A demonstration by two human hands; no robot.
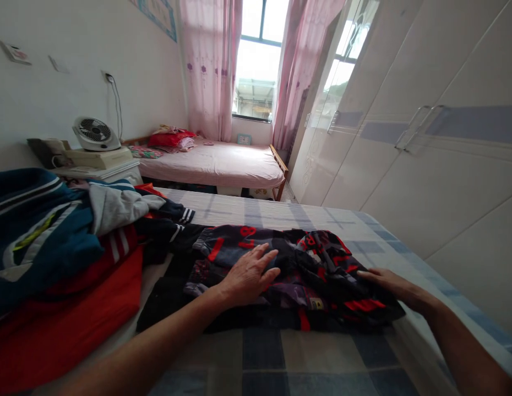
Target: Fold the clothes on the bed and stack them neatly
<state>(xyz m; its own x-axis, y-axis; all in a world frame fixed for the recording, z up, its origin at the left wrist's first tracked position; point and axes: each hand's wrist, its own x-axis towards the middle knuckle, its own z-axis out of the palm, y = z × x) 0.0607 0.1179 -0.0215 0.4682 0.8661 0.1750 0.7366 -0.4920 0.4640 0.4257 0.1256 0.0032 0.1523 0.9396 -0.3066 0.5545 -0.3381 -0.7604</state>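
Note:
A dark garment point(289, 291) with red, grey and purple print and gathered elastic cuffs lies across the bed in front of me. Its left part is fairly flat; the right part is bunched and creased. My left hand point(251, 275) rests on the middle of it, palm down with the fingers apart. At its right end, my right hand point(388, 283) holds the edge of the cloth, some of its fingers hidden by the fabric. Plain black cloth point(161, 300) shows beneath and to the left of the print.
A heap of clothes point(66, 236) in teal, grey and red fills the left side. The checked bedsheet point(322, 355) spreads under everything. Beyond stand a pink bed point(227, 159), a small fan point(96, 133) on a box, and white wardrobe doors point(466, 203) along the right.

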